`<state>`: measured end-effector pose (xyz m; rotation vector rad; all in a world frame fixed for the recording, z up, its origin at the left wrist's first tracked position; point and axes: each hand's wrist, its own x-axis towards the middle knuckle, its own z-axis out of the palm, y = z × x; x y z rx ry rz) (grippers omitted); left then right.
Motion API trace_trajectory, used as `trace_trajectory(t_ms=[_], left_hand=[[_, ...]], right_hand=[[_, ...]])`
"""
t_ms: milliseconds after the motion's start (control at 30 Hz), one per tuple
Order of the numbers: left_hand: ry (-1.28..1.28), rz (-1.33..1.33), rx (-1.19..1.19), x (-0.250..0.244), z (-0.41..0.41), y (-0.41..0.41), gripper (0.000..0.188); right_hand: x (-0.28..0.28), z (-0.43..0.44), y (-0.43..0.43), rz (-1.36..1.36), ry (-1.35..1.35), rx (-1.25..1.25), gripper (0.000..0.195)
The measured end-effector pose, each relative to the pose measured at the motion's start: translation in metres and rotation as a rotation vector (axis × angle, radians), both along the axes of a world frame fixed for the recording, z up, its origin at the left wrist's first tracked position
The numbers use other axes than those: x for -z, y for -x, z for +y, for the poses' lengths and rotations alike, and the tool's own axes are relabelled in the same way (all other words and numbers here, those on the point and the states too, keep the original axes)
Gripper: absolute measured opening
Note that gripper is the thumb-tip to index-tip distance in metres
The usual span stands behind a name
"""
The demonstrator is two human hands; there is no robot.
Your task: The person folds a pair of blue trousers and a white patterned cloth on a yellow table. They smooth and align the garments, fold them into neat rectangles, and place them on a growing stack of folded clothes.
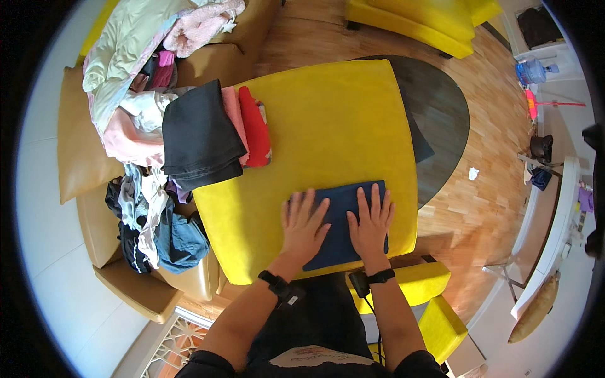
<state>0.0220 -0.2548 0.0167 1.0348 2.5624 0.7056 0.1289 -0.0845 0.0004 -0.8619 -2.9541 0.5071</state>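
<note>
A folded dark blue cloth (338, 212) lies flat near the front edge of the yellow upholstered ottoman (331, 118). My left hand (302, 224) is spread at the cloth's left side, fingers apart and slightly blurred. On the cloth's right part rests my right hand (372, 217), palm down with its fingers apart. Neither hand grips anything. At the ottoman's left edge sits a stack of folded items: a black garment (201, 132) on top, with a pink fabric (235, 118) and a red fabric (255, 130) showing beside it.
A tan leather sofa (90, 137) on the left carries a heap of loose clothes (156, 212) and a pale quilt (127, 42). An oval dark glass tabletop (439, 104) shows beyond the ottoman's right side. Another yellow seat (411, 23) stands at the far side.
</note>
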Motion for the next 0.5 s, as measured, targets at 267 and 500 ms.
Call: trace_trajectory(t_ms=[267,500], left_hand=[[0.003,-0.381,-0.564,-0.007,-0.032,-0.011,0.062],[0.209,-0.317,-0.487,-0.009,-0.009,-0.01,0.047]], right_hand=[[-0.015,0.016,-0.03,0.017,0.22,0.393,0.065],[-0.012,0.026,-0.029,-0.098,0.512,0.423,0.053]])
